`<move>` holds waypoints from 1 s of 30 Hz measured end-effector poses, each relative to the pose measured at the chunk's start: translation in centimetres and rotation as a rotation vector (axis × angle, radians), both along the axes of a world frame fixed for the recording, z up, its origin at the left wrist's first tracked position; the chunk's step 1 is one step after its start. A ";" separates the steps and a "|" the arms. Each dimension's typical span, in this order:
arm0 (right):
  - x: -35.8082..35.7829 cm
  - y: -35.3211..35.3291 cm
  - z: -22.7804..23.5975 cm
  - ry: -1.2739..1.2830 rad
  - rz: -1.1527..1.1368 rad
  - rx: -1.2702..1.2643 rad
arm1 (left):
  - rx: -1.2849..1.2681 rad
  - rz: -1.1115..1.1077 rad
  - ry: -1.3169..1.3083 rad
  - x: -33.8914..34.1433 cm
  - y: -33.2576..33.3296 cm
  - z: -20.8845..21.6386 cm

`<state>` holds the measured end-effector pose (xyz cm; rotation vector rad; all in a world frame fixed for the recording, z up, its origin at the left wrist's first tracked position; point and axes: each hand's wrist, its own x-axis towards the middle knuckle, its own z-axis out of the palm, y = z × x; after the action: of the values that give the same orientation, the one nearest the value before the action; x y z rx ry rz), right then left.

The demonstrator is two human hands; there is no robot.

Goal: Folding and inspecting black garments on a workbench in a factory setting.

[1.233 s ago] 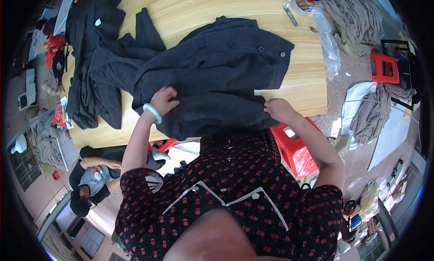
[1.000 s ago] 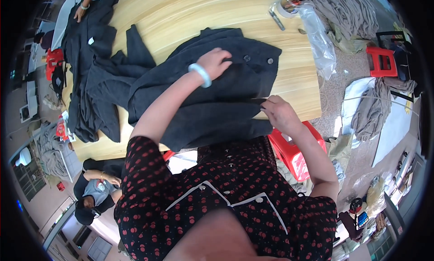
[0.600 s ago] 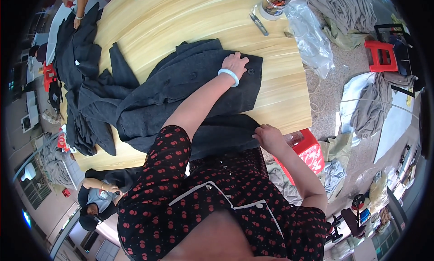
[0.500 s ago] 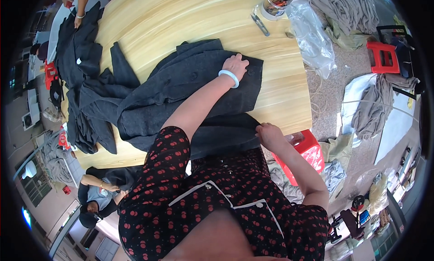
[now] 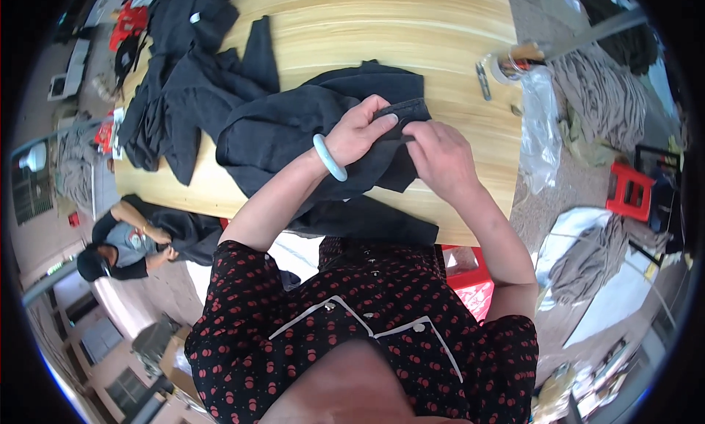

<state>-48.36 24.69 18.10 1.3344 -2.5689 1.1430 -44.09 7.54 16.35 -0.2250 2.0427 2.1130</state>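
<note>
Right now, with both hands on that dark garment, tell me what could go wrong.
The bracelet by the left hand might snag the dark garment. A loose dark piece lies along the front edge of the table and could slip off. With the right hand gripping too, uneven tugging might crease the garment.

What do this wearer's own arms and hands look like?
Both the left hand and right hand are ungloved. A smooth, pale blue bangle rings the left wrist; the right wrist shows none. The short sleeves are black with red dots, leaving the forearms uncovered.
</note>
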 end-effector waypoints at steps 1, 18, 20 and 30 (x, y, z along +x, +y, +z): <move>0.1 -0.5 -0.1 0.007 0.027 -0.005 | 0.094 0.044 -0.078 0.6 -0.1 0.1; 2.9 -2.9 -0.3 -0.012 -0.025 0.090 | -0.351 0.167 0.101 3.3 -0.8 -1.0; 3.2 -2.8 -0.1 0.020 -0.039 0.181 | -0.517 0.088 0.138 3.3 -1.0 -1.0; 4.0 -3.1 0.0 0.062 -0.004 0.367 | -0.748 -0.173 0.191 4.6 -0.9 -1.2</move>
<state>-44.40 21.64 18.08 1.3960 -2.8277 0.6339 -39.50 6.68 15.14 0.0580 2.7636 1.2309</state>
